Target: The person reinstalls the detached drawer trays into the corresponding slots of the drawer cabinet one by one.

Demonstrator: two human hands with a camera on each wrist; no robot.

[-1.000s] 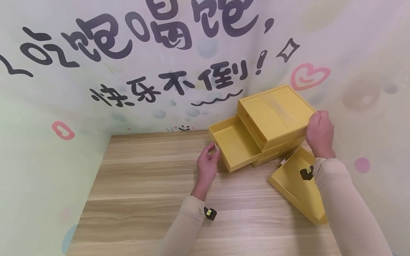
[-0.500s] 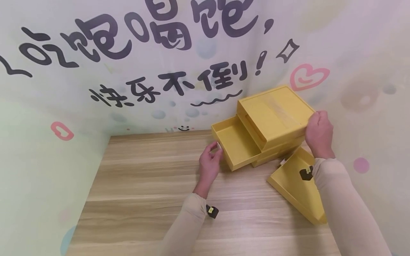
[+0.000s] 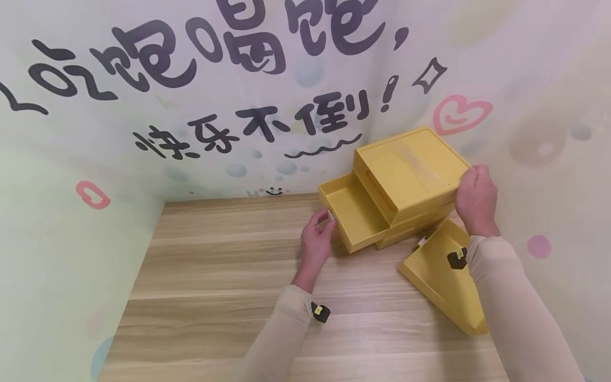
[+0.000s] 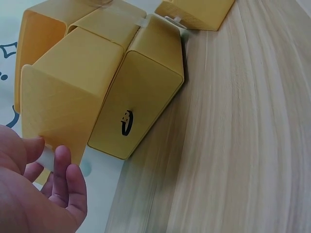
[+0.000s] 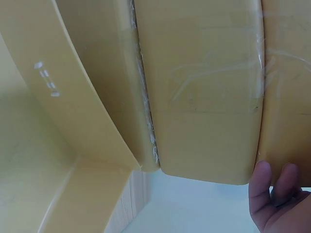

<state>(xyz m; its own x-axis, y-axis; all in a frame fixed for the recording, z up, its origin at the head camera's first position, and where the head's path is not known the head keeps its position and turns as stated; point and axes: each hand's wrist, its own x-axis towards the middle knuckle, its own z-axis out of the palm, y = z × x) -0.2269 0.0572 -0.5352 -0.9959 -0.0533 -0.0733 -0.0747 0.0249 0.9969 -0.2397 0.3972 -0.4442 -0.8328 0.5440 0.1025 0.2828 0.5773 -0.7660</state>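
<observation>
A yellow stacked drawer cabinet [image 3: 410, 164] stands against the back wall, with tape across its top. Its middle drawer [image 3: 358, 212] sticks out to the left, with nothing in it. My left hand [image 3: 316, 245] pinches the small white handle [image 4: 47, 158] on that drawer's front between thumb and fingers. The top bay gapes without a drawer. Below, the bottom drawer [image 4: 141, 97] sits closed, bearing a black loop handle [image 4: 127, 123]. At the cabinet's back right corner, my right hand [image 3: 477, 201] grips the top unit, its fingertips [image 5: 262, 170] at the seam.
A loose yellow drawer [image 3: 444, 270] lies on the wood-grain table [image 3: 215, 286], at the right, partly under my right forearm. It has a white handle [image 3: 422, 242]. A printed wall [image 3: 191, 95] bounds the table at the back and sides.
My left hand has moved right with the middle drawer, which now sits somewhat deeper in the cabinet. The right hand and the loose drawer have stayed put.
</observation>
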